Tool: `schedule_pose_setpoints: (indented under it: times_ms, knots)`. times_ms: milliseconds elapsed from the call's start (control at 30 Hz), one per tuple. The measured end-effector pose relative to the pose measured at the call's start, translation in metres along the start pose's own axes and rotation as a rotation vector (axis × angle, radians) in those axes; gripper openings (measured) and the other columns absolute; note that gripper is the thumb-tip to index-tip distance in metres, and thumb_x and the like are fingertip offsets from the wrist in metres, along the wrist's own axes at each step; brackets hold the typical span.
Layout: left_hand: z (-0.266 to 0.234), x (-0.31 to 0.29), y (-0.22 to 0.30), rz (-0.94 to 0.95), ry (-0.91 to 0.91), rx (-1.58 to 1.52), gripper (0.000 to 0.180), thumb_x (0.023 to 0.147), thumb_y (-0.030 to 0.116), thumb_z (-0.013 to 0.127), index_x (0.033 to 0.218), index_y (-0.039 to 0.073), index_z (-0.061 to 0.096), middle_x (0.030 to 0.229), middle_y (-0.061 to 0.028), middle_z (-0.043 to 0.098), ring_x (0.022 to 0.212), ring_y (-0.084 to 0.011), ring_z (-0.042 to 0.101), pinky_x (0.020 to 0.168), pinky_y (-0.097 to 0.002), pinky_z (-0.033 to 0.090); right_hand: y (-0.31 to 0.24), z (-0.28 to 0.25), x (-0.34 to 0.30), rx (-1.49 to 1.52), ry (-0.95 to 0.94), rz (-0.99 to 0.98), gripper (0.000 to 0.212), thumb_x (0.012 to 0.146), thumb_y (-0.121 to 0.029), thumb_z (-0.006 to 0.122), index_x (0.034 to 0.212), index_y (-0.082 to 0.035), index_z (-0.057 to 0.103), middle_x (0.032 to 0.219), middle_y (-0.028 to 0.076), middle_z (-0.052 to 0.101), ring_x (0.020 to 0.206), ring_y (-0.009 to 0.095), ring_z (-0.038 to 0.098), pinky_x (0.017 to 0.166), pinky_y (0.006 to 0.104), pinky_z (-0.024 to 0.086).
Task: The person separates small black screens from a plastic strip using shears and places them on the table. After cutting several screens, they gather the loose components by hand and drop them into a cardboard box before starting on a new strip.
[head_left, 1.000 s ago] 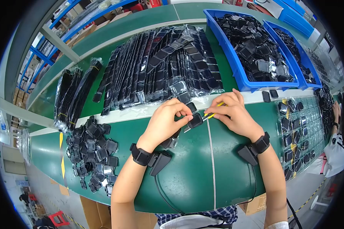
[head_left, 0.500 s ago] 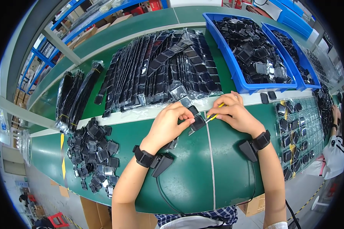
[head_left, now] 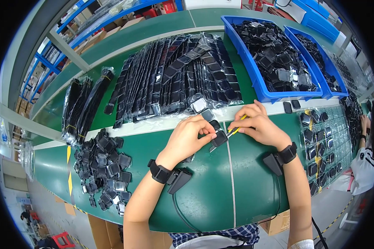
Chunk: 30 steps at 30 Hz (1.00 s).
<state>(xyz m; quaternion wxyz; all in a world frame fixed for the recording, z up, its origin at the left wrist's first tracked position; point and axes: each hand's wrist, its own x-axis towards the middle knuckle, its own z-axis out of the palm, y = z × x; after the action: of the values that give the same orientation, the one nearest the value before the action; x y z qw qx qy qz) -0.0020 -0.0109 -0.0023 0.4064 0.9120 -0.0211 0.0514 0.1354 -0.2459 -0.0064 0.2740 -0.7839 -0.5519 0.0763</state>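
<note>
My left hand (head_left: 188, 137) pinches the edge of a small black square piece (head_left: 219, 138) between thumb and fingers, above the green bench. More square pieces in clear film (head_left: 206, 114) run from it back toward the large stack. In my right hand (head_left: 259, 125) is a thin tool with a yellow handle (head_left: 234, 130). Its narrow metal tip meets the right edge of the square piece; whether it goes under the film is too small to tell. A loose piece lies partly hidden beneath my left wrist.
Filmed strips (head_left: 174, 79) lie stacked on the raised shelf, beside tied bundles (head_left: 87, 106). A heap of loose black squares (head_left: 108, 166) lies at left. Blue bins (head_left: 253, 79) stand at back right. A clear tray (head_left: 320, 151) holds several pieces. Another person's hand (head_left: 365, 122) shows at far right.
Both hands have shifted slightly to the right and nearer, with the square piece and the yellow-handled tool. The grips look the same.
</note>
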Motion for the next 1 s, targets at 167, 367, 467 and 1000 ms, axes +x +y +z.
schedule_pose_setpoints:
  times_ms: [167,367,467,1000]
  knots:
    - [-0.001,-0.001,-0.003,0.031,-0.019,0.016,0.01,0.082,0.012,0.079,0.087,0.006,0.073,0.082,-0.0055,0.065,0.078,-0.0185,0.065,0.075,-0.0333,0.052,-0.003,-0.003,0.0,0.004,-0.031,0.002,0.025,0.084,-0.012,0.075,0.105,-0.025,0.077,0.105,-0.006,0.057,0.115,0.018,0.052,0.119,0.0502,0.018]
    - [-0.008,-0.002,-0.001,0.041,-0.041,0.019,0.008,0.083,0.009,0.079,0.088,0.004,0.074,0.081,-0.0056,0.064,0.078,-0.0163,0.064,0.074,-0.0308,0.052,0.011,-0.024,-0.006,0.079,-0.075,-0.026,0.022,0.082,-0.009,0.075,0.1,-0.02,0.079,0.101,-0.005,0.061,0.107,0.017,0.055,0.104,0.0364,0.031]
    - [-0.028,-0.004,-0.005,0.03,-0.068,-0.051,0.008,0.083,0.008,0.078,0.089,0.004,0.074,0.082,-0.005,0.065,0.078,-0.015,0.064,0.074,-0.0299,0.052,0.01,-0.022,-0.006,0.104,-0.067,0.006,0.028,0.083,-0.007,0.075,0.106,-0.023,0.078,0.105,-0.005,0.063,0.11,0.016,0.055,0.106,0.0387,0.029]
    - [-0.009,-0.01,0.029,0.296,0.027,0.427,0.034,0.071,0.033,0.087,0.094,0.012,0.071,0.095,-0.0016,0.061,0.095,-0.0214,0.059,0.085,-0.0366,0.045,-0.001,-0.007,-0.001,-0.018,0.123,0.157,0.028,0.086,-0.013,0.075,0.112,-0.021,0.077,0.106,-0.002,0.064,0.108,0.02,0.057,0.1,0.0377,0.035]
